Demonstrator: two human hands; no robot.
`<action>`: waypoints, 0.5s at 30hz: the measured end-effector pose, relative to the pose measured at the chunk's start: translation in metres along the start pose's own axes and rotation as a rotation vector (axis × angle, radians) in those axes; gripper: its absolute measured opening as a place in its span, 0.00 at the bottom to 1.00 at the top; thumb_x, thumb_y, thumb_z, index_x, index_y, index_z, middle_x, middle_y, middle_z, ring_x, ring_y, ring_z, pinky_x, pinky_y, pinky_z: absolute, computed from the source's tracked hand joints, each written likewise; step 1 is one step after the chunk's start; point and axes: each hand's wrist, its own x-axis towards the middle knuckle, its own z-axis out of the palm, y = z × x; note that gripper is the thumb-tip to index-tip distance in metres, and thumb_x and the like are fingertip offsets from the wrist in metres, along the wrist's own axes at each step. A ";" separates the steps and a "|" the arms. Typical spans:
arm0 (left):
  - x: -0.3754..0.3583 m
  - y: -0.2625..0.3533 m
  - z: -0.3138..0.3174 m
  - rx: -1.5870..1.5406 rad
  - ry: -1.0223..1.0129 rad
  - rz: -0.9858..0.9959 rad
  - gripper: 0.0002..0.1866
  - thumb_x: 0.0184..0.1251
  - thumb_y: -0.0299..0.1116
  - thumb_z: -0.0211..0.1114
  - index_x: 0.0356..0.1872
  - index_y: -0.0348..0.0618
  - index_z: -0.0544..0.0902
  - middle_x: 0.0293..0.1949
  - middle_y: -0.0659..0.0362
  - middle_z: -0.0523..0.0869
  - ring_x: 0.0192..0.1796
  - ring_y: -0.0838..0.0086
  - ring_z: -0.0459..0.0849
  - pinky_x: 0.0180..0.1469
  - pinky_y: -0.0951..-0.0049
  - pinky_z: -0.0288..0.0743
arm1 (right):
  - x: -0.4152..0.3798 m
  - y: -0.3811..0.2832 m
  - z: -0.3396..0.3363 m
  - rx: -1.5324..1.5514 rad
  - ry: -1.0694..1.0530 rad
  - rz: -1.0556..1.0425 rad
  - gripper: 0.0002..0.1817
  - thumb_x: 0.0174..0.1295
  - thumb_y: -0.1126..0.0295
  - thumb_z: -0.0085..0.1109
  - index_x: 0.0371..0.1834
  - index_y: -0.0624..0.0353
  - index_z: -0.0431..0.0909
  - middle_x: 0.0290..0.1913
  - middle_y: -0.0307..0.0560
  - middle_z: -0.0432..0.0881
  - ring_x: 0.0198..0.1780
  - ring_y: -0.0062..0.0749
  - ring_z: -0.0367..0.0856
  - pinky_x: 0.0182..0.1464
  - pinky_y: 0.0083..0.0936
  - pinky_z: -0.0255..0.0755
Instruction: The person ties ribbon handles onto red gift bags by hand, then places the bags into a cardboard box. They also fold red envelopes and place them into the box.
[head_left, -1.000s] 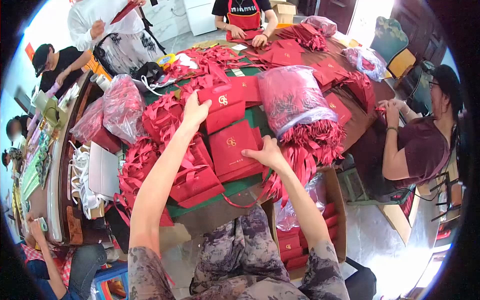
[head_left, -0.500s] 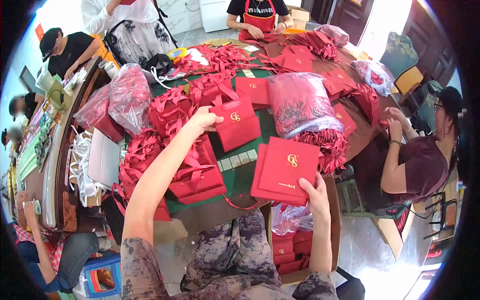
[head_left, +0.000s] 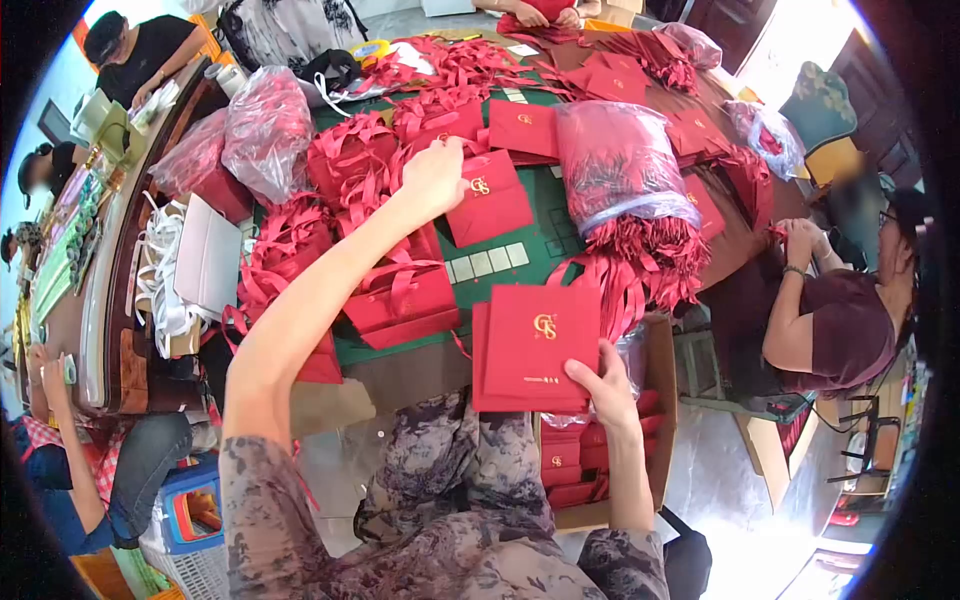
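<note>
My right hand (head_left: 605,390) grips a small stack of flat red gift bags (head_left: 540,350) with a gold logo, thumb on the front face, in front of the table edge. My left hand (head_left: 435,180) is closed above the pile, its fingertips curled and hidden, so what they hold cannot be made out. Just right of it is a red gift bag (head_left: 495,210) with the same logo. Behind the fingers stand more red bags with ribbon handles (head_left: 425,110). Below my left forearm, further ribbon-handled bags (head_left: 400,305) stand close together.
A plastic-wrapped bundle of red bags (head_left: 615,160) stands on the green mat (head_left: 530,240). An open carton (head_left: 660,430) with red bags is below the table edge. White ribbons and a pale box (head_left: 205,265) lie left. A co-worker (head_left: 835,300) sits at right; others work around.
My view has tilted down, so the table appears higher. My right hand has brought its stack left. The fingers of my left hand have shifted away from the near bag toward the pile behind.
</note>
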 end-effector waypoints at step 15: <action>-0.221 0.103 0.065 -0.160 0.095 0.401 0.24 0.58 0.33 0.65 0.58 0.41 0.78 0.57 0.49 0.77 0.58 0.55 0.76 0.58 0.58 0.72 | 0.075 0.017 0.021 -0.537 0.084 -0.314 0.27 0.61 0.56 0.71 0.55 0.67 0.80 0.52 0.62 0.84 0.51 0.46 0.85 0.55 0.36 0.77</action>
